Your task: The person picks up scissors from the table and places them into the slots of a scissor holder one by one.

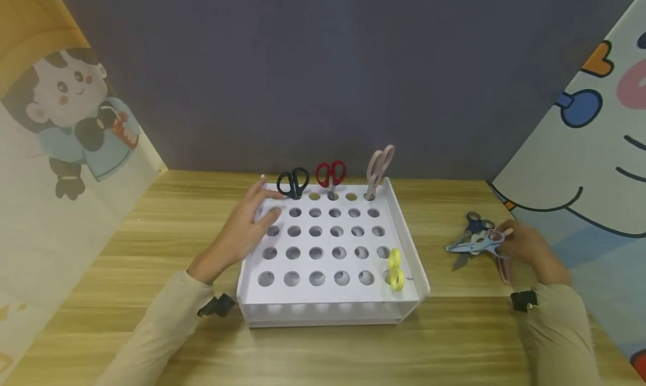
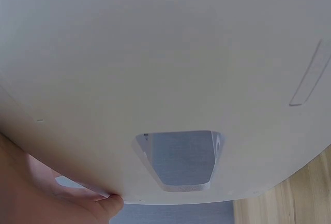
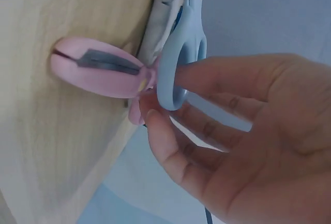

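Note:
A white rack (image 1: 328, 262) with rows of round holes stands in the middle of the table. My left hand (image 1: 242, 223) holds its left rim near the back corner, thumb and forefinger over the top; in the left wrist view the rack's side panel (image 2: 170, 69) fills most of the frame. My right hand (image 1: 525, 246) grips the light-blue scissors (image 1: 476, 247) at the handle loops. Close by its fingertips are pink scissors (image 3: 98, 69), partly hidden behind the light-blue handle. Dark-blue scissors (image 1: 474, 223) lie beneath, next to other partly covered blades.
Black scissors (image 1: 292, 183), red scissors (image 1: 331, 174) and pale-pink scissors (image 1: 377, 170) stand in the rack's back row. Yellow scissors (image 1: 396, 276) sit in the front right hole. A grey panel (image 1: 328, 83) rises behind the wooden table (image 1: 202, 206), with printed walls on both sides.

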Available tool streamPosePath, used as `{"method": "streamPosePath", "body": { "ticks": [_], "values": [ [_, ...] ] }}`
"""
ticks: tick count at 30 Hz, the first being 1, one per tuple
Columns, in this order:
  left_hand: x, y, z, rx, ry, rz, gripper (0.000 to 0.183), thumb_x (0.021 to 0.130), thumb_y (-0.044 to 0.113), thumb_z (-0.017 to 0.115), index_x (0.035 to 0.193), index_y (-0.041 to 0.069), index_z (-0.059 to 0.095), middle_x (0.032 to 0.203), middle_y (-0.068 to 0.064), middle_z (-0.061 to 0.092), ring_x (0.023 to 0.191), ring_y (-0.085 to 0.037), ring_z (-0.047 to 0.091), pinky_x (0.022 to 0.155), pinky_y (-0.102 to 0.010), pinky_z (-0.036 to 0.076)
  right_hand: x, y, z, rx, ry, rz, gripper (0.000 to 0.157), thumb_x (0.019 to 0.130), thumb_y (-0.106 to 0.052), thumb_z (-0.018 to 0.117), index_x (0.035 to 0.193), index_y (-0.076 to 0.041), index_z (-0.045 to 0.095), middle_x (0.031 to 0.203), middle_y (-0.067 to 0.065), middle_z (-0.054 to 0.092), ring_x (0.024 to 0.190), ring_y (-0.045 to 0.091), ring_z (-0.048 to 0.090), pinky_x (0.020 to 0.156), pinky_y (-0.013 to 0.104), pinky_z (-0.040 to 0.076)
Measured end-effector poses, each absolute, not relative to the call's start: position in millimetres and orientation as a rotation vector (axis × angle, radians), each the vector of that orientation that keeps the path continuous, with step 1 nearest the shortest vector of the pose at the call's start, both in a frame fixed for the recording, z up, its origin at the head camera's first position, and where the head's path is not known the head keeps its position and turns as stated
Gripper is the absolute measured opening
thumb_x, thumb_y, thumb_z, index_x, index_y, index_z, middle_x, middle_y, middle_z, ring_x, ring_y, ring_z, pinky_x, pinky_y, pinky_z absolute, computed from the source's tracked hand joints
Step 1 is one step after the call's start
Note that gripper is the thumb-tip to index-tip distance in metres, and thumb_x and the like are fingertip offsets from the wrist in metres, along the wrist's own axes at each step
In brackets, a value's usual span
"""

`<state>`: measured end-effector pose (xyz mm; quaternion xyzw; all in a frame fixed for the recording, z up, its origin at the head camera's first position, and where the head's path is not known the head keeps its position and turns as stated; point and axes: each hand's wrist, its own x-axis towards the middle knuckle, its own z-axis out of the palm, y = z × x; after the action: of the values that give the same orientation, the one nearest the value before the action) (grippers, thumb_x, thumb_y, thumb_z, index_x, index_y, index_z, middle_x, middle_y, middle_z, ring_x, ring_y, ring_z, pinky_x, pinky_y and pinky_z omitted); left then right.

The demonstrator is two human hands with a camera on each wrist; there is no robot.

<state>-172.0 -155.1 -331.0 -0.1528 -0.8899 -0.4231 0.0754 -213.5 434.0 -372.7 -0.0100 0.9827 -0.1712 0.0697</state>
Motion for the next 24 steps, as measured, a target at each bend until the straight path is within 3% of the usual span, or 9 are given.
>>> {"method": "streamPosePath", "body": {
  "ticks": [5, 11, 14, 20, 24],
  "values": [
    [-171.5, -154.3, -330.6, -0.463, -2.67, -1.272, 0.032, 0.1, 0.024, 0.057, 0.13, 0.012, 0.06, 0.166, -0.007, 0.014, 0.149, -0.041, 0.018, 0.112, -0.073, 0.016, -211.9, 434.2, -365.9, -0.028, 2.941, -0.545, 0.059, 0.08, -0.011, 0.071, 0.125, 0.018, 0.044, 0.099, 0.034, 0.067, 0.085, 0.046, 0.065, 0.07, 0.055, 0.054],
    [-171.1, -154.9, -329.7, -0.459, -2.677, -1.251, 0.032, 0.101, 0.024, 0.056, 0.13, 0.012, 0.06, 0.166, -0.007, 0.014, 0.149, -0.042, 0.018, 0.112, -0.073, 0.015, -206.8, 428.5, -353.7, -0.052, 2.942, -0.558, 0.054, 0.084, -0.01, 0.066, 0.126, 0.017, 0.045, 0.091, 0.025, 0.072, 0.08, 0.037, 0.068, 0.07, 0.054, 0.054],
    [-171.1, -155.3, -329.3, -0.461, -2.677, -1.247, 0.032, 0.101, 0.023, 0.056, 0.13, 0.012, 0.06, 0.166, -0.008, 0.014, 0.149, -0.042, 0.017, 0.113, -0.072, 0.015, -202.3, 423.1, -345.5, -0.112, 2.954, -0.598, 0.05, 0.089, -0.009, 0.061, 0.127, 0.019, 0.044, 0.091, 0.028, 0.071, 0.076, 0.034, 0.07, 0.067, 0.05, 0.055],
    [-171.3, -157.3, -330.1, -0.457, -2.68, -1.255, 0.031, 0.101, 0.023, 0.057, 0.13, 0.012, 0.06, 0.166, -0.007, 0.014, 0.149, -0.042, 0.017, 0.113, -0.072, 0.014, -197.3, 405.5, -328.8, -0.214, 2.999, -0.67, 0.048, 0.097, -0.013, 0.059, 0.133, 0.015, 0.044, 0.114, 0.04, 0.06, 0.079, 0.034, 0.071, 0.062, 0.044, 0.059],
    [-171.5, -156.7, -330.6, -0.463, -2.678, -1.27, 0.031, 0.101, 0.024, 0.056, 0.13, 0.011, 0.06, 0.166, -0.006, 0.013, 0.149, -0.042, 0.017, 0.112, -0.073, 0.014, -193.2, 392.8, -317.8, -0.276, 3.038, -0.651, 0.044, 0.099, -0.015, 0.058, 0.134, 0.009, 0.047, 0.105, 0.035, 0.067, 0.068, 0.022, 0.069, 0.06, 0.041, 0.056]
  ]
}}
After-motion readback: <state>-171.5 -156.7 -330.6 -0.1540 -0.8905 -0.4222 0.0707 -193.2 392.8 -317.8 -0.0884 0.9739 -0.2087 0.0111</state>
